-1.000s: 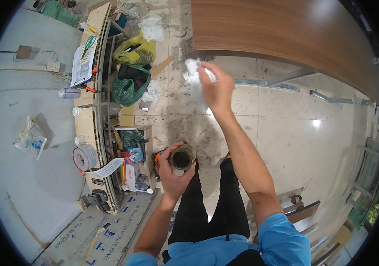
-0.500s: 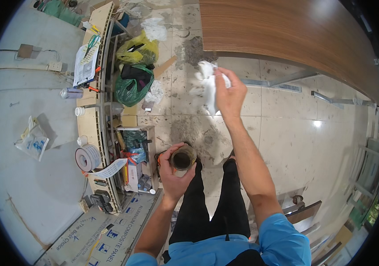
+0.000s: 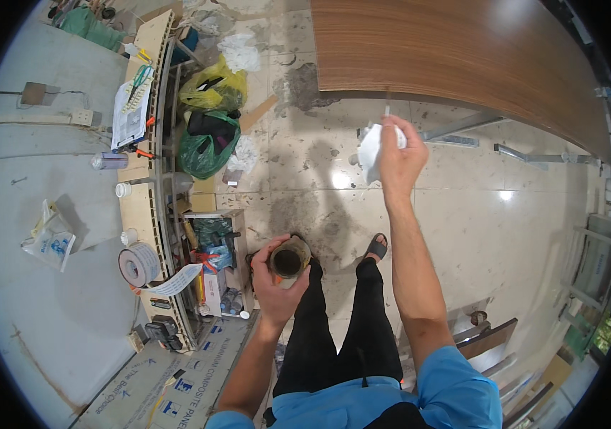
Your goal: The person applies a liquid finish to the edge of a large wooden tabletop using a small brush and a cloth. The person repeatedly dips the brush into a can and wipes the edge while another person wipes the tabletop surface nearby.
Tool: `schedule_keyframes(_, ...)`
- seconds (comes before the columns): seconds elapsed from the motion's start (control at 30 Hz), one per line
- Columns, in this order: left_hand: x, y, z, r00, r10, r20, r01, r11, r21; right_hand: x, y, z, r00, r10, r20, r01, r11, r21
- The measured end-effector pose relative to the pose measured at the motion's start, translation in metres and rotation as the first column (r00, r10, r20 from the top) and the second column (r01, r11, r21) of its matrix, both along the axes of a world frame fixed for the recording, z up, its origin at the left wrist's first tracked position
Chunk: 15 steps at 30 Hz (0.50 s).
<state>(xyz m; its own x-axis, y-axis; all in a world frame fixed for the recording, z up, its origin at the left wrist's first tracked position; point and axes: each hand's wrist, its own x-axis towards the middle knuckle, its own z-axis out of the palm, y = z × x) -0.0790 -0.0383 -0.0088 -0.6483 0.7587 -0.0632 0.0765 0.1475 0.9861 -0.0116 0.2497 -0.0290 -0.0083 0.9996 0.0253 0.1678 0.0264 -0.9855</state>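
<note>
My left hand [image 3: 277, 286] is wrapped round a small round cup [image 3: 305, 252] with a dark inside, held upright in front of my legs. Pinched in my right hand [image 3: 402, 161] is a crumpled white cloth or tissue [image 3: 370, 151], hanging on the left side of the fingers. A thin pale stick [image 3: 387, 111] pokes out above those fingertips, toward the near edge of the brown wood-grain tabletop [image 3: 455, 50]. Whether its tip touches that edge, I cannot tell.
A narrow workbench [image 3: 137, 207] on the left carries a tape roll [image 3: 139, 264], a clipboard [image 3: 131, 111] and scissors. Beside it lie a yellow bag [image 3: 216, 86], a green bag [image 3: 205, 161] and an open crate [image 3: 237, 247]. Metal legs [image 3: 455, 140] stick out under the tabletop.
My right hand has moved to the right with the white cloth, closer to the tabletop's edge. The thin stick now shows above its fingers. My left hand still holds the cup.
</note>
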Motion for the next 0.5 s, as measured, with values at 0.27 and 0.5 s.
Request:
schedule_keyframes(0.27, 0.005, 0.004, 0.001, 1.000, 0.006, 0.027, -0.006, 1.000, 0.006, -0.005, -0.001, -0.011, 1.000, 0.015, 0.003, -0.015, 1.000, 0.009)
schedule_keyframes(0.5, 0.010, 0.008, 0.004, 1.000, -0.023, -0.003, 0.023, 0.999, -0.037, -0.053, -0.024, -0.002, 0.966, 0.229, 0.117, -0.248, 0.951, 0.183)
